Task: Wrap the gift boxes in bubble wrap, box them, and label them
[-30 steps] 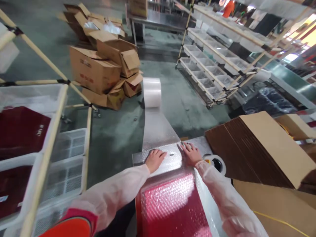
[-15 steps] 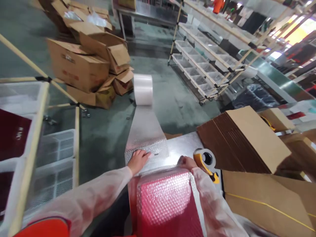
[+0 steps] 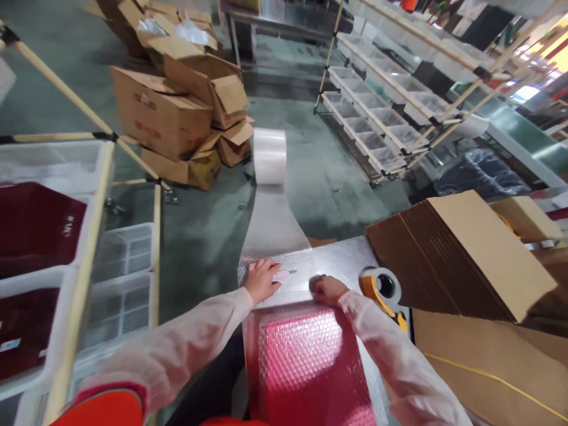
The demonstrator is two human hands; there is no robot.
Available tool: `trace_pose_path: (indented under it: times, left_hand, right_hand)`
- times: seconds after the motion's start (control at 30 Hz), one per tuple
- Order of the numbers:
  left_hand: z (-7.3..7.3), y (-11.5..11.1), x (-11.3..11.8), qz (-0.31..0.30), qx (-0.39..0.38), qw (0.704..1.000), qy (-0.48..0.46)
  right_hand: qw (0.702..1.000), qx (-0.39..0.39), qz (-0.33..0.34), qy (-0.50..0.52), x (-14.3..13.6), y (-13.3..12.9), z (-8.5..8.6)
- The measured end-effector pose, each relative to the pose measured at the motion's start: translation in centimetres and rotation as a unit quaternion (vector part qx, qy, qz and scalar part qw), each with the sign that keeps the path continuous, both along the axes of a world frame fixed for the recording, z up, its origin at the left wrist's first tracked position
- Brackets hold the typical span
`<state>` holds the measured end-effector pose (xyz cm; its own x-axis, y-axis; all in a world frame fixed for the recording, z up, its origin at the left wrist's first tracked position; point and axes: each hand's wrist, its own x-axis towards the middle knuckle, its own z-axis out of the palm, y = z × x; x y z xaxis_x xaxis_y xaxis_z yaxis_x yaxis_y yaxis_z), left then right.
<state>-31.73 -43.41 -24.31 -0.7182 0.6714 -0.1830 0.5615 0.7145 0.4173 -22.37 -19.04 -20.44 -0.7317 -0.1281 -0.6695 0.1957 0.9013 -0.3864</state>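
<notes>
A red box wrapped in bubble wrap [image 3: 310, 367] lies in front of me on a metal table [image 3: 346, 260]. Bubble wrap [image 3: 277, 222] runs from a large roll [image 3: 270, 157] down over the table's left part. My left hand [image 3: 262, 280] lies on this sheet with its fingers spread, beside a small pale object with a dark tip. Close to the sheet's right edge, my right hand [image 3: 329, 290] is closed around a small dark thing that I cannot make out. A tape dispenser [image 3: 382, 290] lies right of my right hand.
Folded cardboard [image 3: 439, 254] and a flat carton [image 3: 488, 355] are at the right. A rack with white bins [image 3: 128, 254] stands at the left, near open cartons [image 3: 164, 112]. Another bin rack [image 3: 373, 118] stands behind.
The view has shifted, so most things appear farther right. My right hand has moved forward and left, off the red box's far edge to the sheet's edge. My left hand still rests on the sheet.
</notes>
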Motion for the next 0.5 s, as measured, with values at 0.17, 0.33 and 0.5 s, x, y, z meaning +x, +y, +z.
trace_pose_path:
  times: [0.17,0.33,0.5]
  left_hand:
    - [0.2,0.0,-0.5,0.0,0.004,1.0,0.002]
    - [0.6,0.1,-0.8,0.001,0.002,1.0,-0.005]
    - [0.5,0.0,-1.3,0.005,-0.004,1.0,-0.011]
  right_hand:
    - [0.999,-0.046,-0.008,-0.011,0.7,0.0,0.3]
    - [0.99,-0.116,-0.004,-0.081,0.8,0.6,1.1]
    - [0.981,-0.135,0.035,-0.137,1.0,0.5,1.9]
